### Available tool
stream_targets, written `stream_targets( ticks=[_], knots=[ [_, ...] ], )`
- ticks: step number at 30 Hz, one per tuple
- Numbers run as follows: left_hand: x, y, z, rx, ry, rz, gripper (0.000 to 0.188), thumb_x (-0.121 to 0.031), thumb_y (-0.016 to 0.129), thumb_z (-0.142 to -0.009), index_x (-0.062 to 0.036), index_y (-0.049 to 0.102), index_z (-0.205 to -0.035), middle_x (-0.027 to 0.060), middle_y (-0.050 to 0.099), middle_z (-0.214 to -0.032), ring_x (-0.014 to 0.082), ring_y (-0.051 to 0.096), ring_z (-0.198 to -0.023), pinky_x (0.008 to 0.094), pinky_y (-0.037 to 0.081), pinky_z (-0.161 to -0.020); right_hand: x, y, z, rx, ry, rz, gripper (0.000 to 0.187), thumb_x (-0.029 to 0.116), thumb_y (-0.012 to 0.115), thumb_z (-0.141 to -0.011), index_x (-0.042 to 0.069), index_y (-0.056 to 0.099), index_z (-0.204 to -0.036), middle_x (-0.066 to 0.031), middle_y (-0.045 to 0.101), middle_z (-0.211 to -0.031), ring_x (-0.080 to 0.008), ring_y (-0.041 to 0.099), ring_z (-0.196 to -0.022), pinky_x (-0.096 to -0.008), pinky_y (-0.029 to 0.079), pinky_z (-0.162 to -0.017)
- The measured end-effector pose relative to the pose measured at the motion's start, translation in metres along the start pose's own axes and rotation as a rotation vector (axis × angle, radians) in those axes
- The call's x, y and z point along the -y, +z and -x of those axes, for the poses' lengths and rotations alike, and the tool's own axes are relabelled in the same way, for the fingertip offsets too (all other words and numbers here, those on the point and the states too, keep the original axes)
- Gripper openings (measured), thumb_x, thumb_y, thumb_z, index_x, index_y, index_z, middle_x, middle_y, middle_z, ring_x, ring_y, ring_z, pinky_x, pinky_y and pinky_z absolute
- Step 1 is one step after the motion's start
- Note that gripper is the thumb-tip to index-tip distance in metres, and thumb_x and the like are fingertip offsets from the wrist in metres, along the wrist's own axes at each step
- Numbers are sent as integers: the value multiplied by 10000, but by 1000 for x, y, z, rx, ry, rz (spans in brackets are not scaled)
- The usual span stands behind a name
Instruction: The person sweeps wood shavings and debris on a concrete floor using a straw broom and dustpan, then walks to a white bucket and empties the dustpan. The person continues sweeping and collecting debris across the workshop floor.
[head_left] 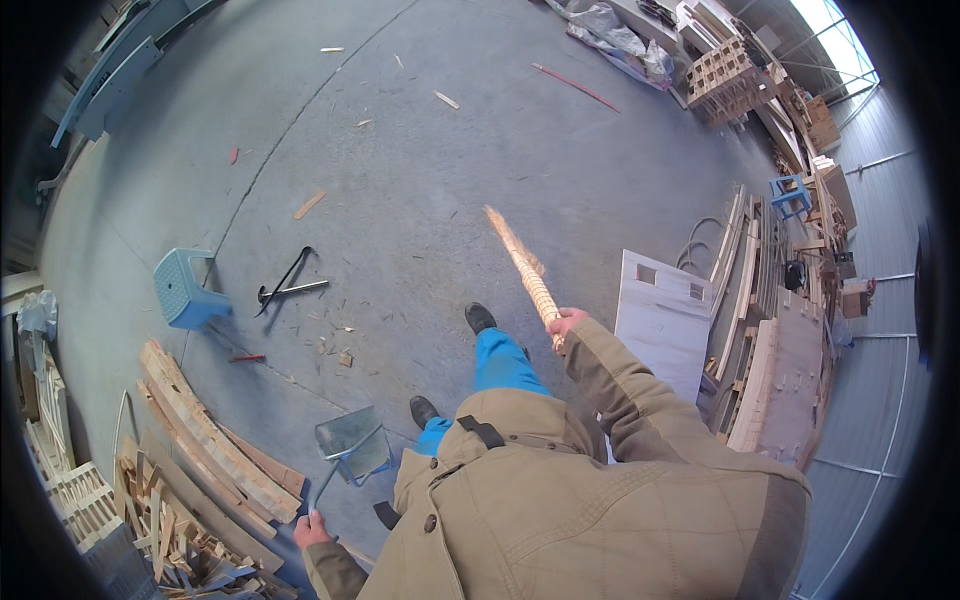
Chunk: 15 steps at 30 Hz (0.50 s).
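Observation:
My right hand (568,325), ahead of my body on the right, is closed around a straw-coloured broom (528,268). Its frayed, bristly end points forward over the grey floor. Low on the left, my left hand (312,529) grips the long handle of a dustpan (350,437). The pan, grey with blue parts, hangs or rests beside my left shoe; whether it touches the floor I cannot tell. Small wood scraps (345,358) and splinters lie scattered ahead of the pan.
At the left stand a light-blue plastic stool (190,290), a hammer (298,289) with a black pry bar (285,280), and a red-handled tool (247,358). Long boards (215,440) lie lower left. A white panel (662,320) and stacked timber (745,290) line the right.

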<state>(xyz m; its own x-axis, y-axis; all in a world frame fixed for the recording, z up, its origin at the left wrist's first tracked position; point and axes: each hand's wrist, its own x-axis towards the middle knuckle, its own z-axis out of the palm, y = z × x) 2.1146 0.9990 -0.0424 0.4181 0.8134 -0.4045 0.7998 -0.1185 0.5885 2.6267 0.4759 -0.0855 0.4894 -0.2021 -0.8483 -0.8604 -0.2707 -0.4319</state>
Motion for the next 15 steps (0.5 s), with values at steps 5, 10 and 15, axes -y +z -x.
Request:
stream_targets(
  ticks=[5, 10, 15],
  knots=[
    [-55, 29, 16, -98, -200, -10, 364, -311, 639, -933, -9, 581, -739, 43, 527, -605, 129, 456, -463, 307, 387, -406, 70, -74, -152, -112, 30, -77, 666, -8, 704, -758, -3, 460, -1378, -225, 671, -997, -326, 660, -588, -463, 514, -429],
    [-131, 46, 49, -164, -288, -31, 426, -356, 605, -952, -16, 555, -699, 34, 483, -576, 140, 429, -423, 320, 368, -383, 137, -127, -283, -122, 3, -55, 623, 2, 706, -752, 17, 502, -1341, -210, 664, -916, -324, 650, -585, -459, 502, -437],
    [-174, 63, 67, -191, -379, 62, 428, -377, 598, -957, -28, 534, -718, 20, 422, -551, 128, 436, -426, 310, 396, -331, 179, -142, -366, -74, -37, 29, 550, 5, 714, -742, 11, 556, -1269, -195, 650, -849, -314, 642, -575, -465, 508, -466]
  ],
)
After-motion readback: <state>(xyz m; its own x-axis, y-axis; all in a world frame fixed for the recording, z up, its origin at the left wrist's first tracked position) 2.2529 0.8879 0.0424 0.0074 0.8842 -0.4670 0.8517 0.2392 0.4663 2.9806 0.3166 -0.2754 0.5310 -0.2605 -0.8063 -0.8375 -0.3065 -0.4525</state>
